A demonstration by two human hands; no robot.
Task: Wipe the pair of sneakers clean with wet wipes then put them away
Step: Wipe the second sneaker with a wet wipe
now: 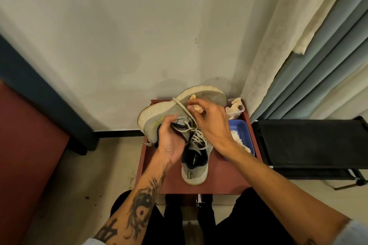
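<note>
A grey sneaker with a white sole (159, 113) is held tilted on its side above the small red table (219, 175). My left hand (169, 141) grips it at the collar near the laces. My right hand (211, 121) presses a crumpled wet wipe (197, 106) against the sneaker's grey upper near the toe. The second grey sneaker (194, 165) stands upright on the table just below, its heel toward me.
A blue tray (245, 131) with used wipes and a clear plastic tub (238, 107) of wipes sit at the table's right edge. A black folding chair (310, 145) stands to the right, curtains behind it. The wall is close ahead; a dark red cabinet (25, 155) is on the left.
</note>
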